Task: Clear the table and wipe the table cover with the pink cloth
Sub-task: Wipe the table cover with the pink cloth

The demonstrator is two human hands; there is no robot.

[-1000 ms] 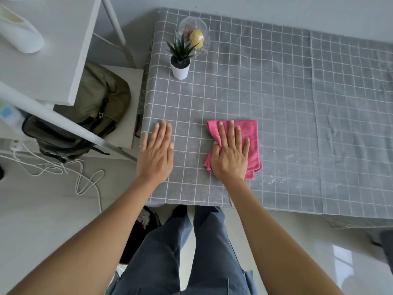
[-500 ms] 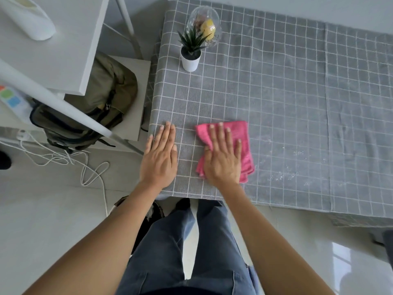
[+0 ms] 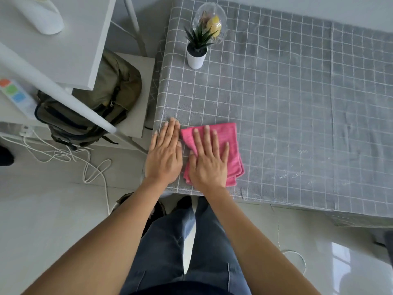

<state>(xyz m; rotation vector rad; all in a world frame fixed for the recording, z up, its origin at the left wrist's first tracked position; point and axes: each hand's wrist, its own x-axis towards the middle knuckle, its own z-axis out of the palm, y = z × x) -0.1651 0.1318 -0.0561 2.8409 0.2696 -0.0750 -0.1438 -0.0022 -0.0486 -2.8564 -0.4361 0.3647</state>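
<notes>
Pink cloth (image 3: 228,143) slid leftward, two hands, right hand (image 3: 209,165) flat on it, left hand (image 3: 164,159) flat, fingers outspread

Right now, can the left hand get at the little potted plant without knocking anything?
Probably yes. The left hand lies flat at the near left corner, and only bare table cover lies between it and the potted plant. The glass dome stands just behind the plant, so go gently.

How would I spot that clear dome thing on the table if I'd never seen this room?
Start at the grey checked table cover and go to its far left corner. A small spiky plant in a white pot stands there, and the clear dome is just behind it. It alone is see-through, with something yellow inside.
</notes>
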